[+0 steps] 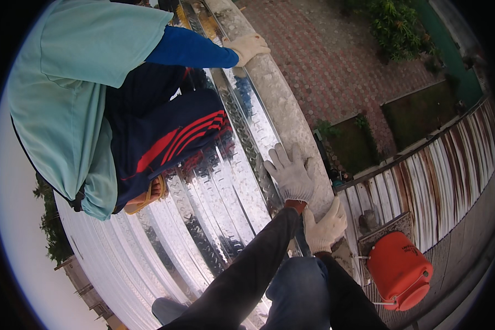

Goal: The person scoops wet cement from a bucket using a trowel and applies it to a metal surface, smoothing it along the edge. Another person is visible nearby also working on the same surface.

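Observation:
My left hand (290, 175), in a pale knitted work glove, lies with spread fingers across the edge of a shiny ribbed metal roofing sheet (206, 192) and the rough concrete ledge (283, 96) beside it. Just nearer to me, my right hand (325, 228), gloved likewise, rests on the ledge with its fingers stretched out and its thumb apart. Neither hand is seen to hold anything. A co-worker's gloved hand (249, 50) presses on the same ledge farther off.
To the left a person in a light green shirt (71, 104) crouches on the roofing. An orange-red water jug (397, 267) stands at the lower right, beside rusty corrugated sheets (451, 170). Beyond the ledge lies a paved yard (313, 60) far below, with plants (393, 27).

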### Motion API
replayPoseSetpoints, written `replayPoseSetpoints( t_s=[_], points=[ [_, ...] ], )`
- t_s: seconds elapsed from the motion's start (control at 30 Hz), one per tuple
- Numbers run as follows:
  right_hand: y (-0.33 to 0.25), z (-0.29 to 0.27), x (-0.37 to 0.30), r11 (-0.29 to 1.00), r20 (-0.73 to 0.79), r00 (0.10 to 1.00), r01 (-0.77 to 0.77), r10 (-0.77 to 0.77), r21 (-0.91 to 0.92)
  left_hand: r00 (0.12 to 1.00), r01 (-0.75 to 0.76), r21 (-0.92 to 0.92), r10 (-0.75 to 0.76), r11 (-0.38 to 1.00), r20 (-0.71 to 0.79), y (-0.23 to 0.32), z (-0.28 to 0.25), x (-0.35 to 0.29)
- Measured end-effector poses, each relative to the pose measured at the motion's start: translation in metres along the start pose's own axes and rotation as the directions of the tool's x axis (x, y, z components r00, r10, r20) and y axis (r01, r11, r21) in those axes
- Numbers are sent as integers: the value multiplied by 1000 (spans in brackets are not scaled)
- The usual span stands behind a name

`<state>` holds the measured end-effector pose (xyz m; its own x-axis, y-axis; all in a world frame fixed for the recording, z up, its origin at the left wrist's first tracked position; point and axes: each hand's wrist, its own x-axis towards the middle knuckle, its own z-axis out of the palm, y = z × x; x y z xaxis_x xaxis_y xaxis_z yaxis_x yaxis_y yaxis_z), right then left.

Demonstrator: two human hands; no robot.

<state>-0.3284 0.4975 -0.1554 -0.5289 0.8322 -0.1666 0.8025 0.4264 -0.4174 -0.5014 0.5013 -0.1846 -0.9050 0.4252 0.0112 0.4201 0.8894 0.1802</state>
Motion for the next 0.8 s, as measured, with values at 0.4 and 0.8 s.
replayPoseSetpoints(
  t_s=[0.4, 0.8],
  points=[
    [3, 1, -2, 1000, 5, 1000, 3, -3, -19, 998, -40, -37, 38, 998, -56, 0, 1, 0],
    [2, 0, -1, 1000, 6, 1000, 8, -8, -12, 998, -34, -43, 32, 998, -50, -2, 5, -1]
  ],
)
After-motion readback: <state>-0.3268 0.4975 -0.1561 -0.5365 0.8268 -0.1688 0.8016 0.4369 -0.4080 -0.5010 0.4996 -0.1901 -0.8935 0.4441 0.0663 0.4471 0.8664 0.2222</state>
